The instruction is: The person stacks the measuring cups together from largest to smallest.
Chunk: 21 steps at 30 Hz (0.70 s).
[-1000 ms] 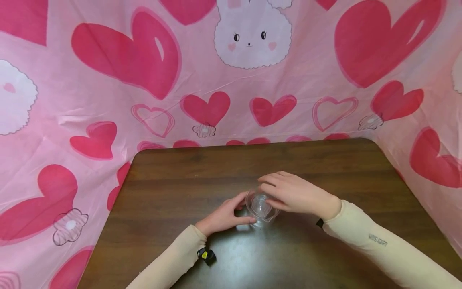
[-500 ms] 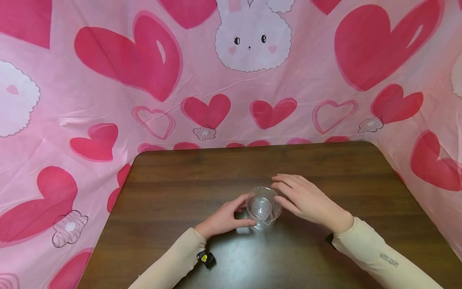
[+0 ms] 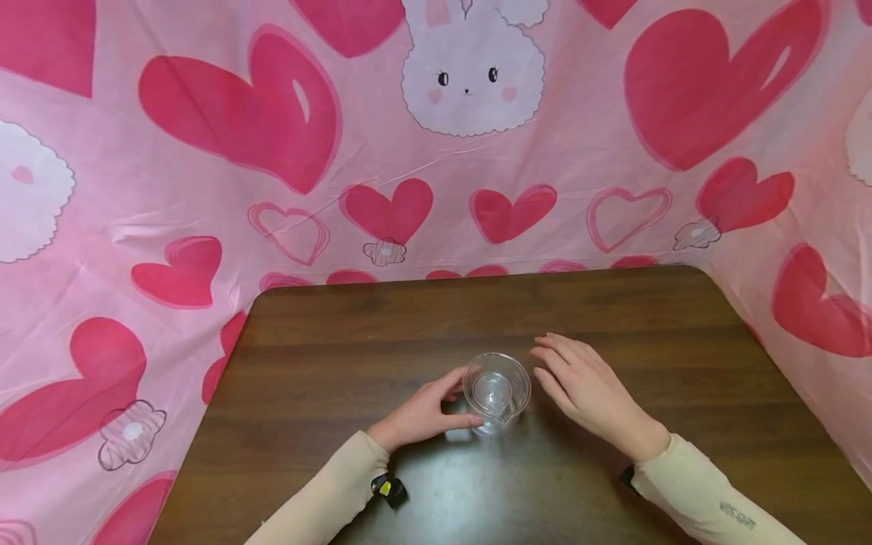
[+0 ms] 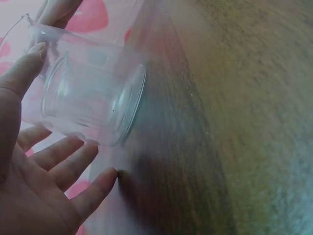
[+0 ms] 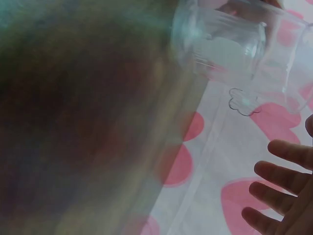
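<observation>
Near the middle of the table stands a clear glass beaker, upright, its spout facing the near side. A smaller clear beaker appears nested inside it, seen through the wall in both wrist views. My left hand holds the outer beaker from the left, thumb on the near side and fingertips on the far side. Beside the beaker on the right, my right hand is apart from it and holds nothing; its fingers are spread and relaxed in the right wrist view.
A dark brown wooden table with rounded far corners lies under the hands. Pink cloth with red hearts and a white rabbit hangs behind and along both sides. Black wrist straps are on the sleeves.
My right hand has drawn away from the beaker's rim, moving right and uncovering the opening. The left hand and the beaker have stayed in place.
</observation>
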Tool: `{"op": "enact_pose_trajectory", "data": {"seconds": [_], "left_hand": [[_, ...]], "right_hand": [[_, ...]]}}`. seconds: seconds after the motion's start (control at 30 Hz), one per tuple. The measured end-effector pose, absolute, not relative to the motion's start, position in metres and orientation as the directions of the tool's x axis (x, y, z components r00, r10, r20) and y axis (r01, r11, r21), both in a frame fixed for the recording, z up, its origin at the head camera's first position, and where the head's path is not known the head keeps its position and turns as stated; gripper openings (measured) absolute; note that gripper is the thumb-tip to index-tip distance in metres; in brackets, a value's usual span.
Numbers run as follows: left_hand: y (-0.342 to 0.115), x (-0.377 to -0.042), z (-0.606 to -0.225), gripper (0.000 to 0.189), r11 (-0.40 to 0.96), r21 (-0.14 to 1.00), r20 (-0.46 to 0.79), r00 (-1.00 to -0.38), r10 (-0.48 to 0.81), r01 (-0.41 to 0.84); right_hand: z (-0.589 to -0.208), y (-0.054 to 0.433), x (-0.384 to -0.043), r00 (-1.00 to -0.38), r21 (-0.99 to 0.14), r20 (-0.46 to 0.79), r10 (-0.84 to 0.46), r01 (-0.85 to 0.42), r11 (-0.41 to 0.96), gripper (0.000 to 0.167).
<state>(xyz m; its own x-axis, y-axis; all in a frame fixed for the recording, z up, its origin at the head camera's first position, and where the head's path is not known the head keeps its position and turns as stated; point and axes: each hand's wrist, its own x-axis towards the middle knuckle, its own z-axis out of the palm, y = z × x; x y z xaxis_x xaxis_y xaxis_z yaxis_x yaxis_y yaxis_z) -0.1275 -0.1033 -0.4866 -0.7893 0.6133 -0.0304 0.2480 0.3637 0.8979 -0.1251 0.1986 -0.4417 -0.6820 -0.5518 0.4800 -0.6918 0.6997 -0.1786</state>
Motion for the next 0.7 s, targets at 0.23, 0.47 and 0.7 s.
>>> {"op": "enact_pose_trajectory", "data": {"seconds": [0.23, 0.47, 0.7], "left_hand": [[-0.103, -0.127, -0.487, 0.077, 0.365, 0.897, -0.031, -0.789, 0.614, 0.249], [-0.103, -0.126, -0.486, 0.076, 0.364, 0.901, -0.039, -0.79, 0.611, 0.237], [-0.103, -0.126, -0.486, 0.075, 0.365, 0.903, -0.045, -0.792, 0.609, 0.229]], "right_hand": [[-0.452, 0.201, -0.118, -0.73, -0.176, 0.451, -0.515, -0.638, 0.75, 0.04], [-0.463, 0.203, -0.114, -0.748, -0.161, 0.447, -0.491, -0.607, 0.778, 0.045], [-0.469, 0.204, -0.112, -0.775, -0.141, 0.467, -0.425, -0.54, 0.829, 0.074]]}}
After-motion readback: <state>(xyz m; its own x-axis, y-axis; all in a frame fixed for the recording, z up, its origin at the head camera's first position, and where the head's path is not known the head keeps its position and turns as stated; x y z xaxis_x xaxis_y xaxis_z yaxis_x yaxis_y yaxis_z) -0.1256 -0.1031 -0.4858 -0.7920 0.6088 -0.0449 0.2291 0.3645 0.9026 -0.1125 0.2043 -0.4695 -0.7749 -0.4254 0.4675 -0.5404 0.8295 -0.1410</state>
